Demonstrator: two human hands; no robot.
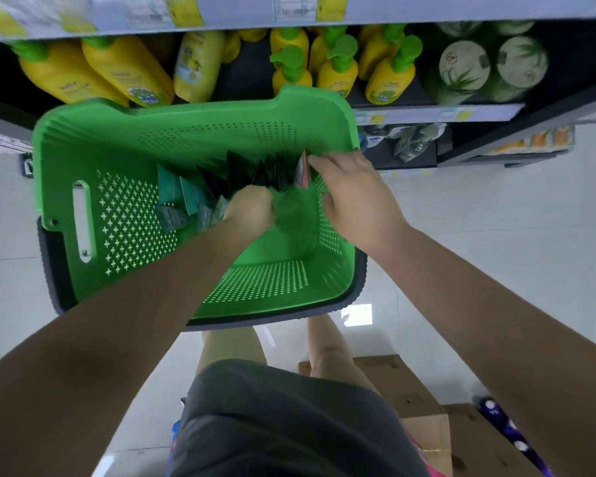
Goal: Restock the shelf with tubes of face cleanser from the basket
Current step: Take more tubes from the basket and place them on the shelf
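A green perforated basket (124, 215) stands on the floor in front of the shelf. Several tubes lie inside it: teal ones (186, 196) at the left and dark ones (262, 170) toward the back. My left hand (250, 208) reaches down among the tubes with its fingers curled; what it grips is blurred. My right hand (351, 194) is at the basket's right wall, and its fingertips pinch a pink-and-white tube (301, 172). The shelf (437, 113) runs across the top.
Yellow bottles with green pump caps (338, 68) and round pale green jars (463, 65) fill the shelf. Cardboard boxes (406, 394) and a purple spotted item (510, 425) lie on the floor at the lower right. Pale floor tiles surround the basket.
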